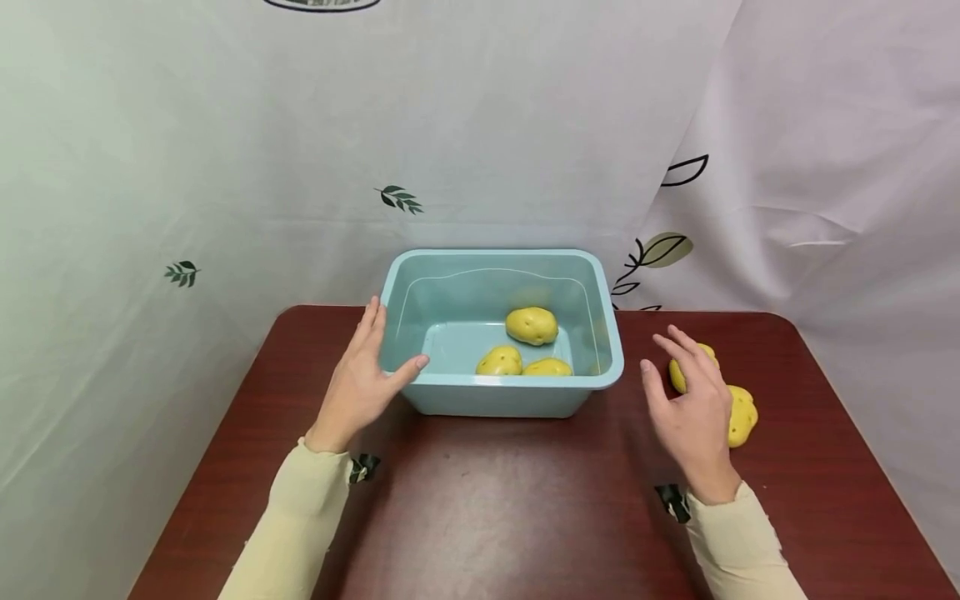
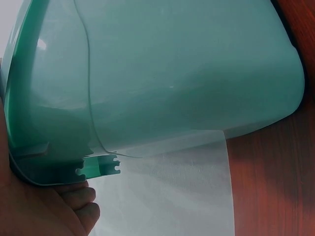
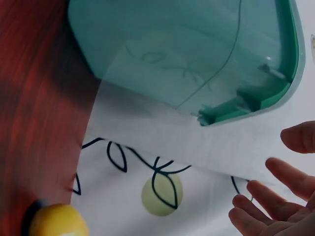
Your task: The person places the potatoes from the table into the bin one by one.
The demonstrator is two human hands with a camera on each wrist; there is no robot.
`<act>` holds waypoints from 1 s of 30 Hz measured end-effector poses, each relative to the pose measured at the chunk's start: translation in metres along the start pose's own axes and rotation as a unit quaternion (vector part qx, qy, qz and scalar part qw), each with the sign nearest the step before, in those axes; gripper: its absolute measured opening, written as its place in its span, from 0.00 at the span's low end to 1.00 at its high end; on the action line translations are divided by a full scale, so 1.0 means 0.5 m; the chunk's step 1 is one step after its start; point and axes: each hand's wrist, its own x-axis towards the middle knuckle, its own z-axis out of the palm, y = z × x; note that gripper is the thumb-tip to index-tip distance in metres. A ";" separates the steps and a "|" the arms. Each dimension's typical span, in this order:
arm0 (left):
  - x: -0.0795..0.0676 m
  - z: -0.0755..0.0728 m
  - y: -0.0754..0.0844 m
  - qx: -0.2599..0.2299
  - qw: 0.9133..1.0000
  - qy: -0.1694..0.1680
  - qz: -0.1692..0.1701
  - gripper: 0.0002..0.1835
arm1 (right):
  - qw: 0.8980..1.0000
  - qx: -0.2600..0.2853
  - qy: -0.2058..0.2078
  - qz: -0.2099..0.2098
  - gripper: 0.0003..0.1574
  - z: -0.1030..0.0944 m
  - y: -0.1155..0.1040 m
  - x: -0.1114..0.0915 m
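Note:
A light blue plastic bin (image 1: 495, 396) stands on the table with several yellow potatoes, one of them the rear potato (image 1: 532, 326), on its floor. My left hand (image 1: 362, 387) is at the bin's left end, thumb spread towards the front rim and fingers extended along the side. In the left wrist view the fingers (image 2: 78, 196) show just beyond the rim's corner. Off the bin's right side hovers my right hand (image 1: 693, 408), thumb and fingers apart, nothing held. Beneath and beside it lie a potato (image 1: 742, 417) and a partly hidden potato (image 1: 708, 357).
The dark red wooden table (image 1: 480, 500) has rounded far corners. A pale cloth (image 1: 300, 167) printed with leaves hangs right behind the bin and around the table's sides.

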 end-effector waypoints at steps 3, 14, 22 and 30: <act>-0.003 0.003 -0.002 -0.002 1.000 0.000 -0.003 0.53 | 1.000 0.000 0.005 0.013 0.28 -0.006 0.011 -0.007; -0.001 0.004 -0.003 0.002 1.000 0.007 -0.001 0.53 | 0.998 -0.035 0.022 0.050 0.31 -0.032 0.063 -0.034; 0.002 -0.001 -0.003 0.005 1.000 0.009 0.003 0.53 | 0.994 -0.050 0.000 0.101 0.34 -0.053 0.087 -0.049; -0.002 0.000 0.003 0.000 1.000 0.001 0.001 0.53 | 0.984 -0.078 -0.031 0.157 0.41 -0.071 0.113 -0.064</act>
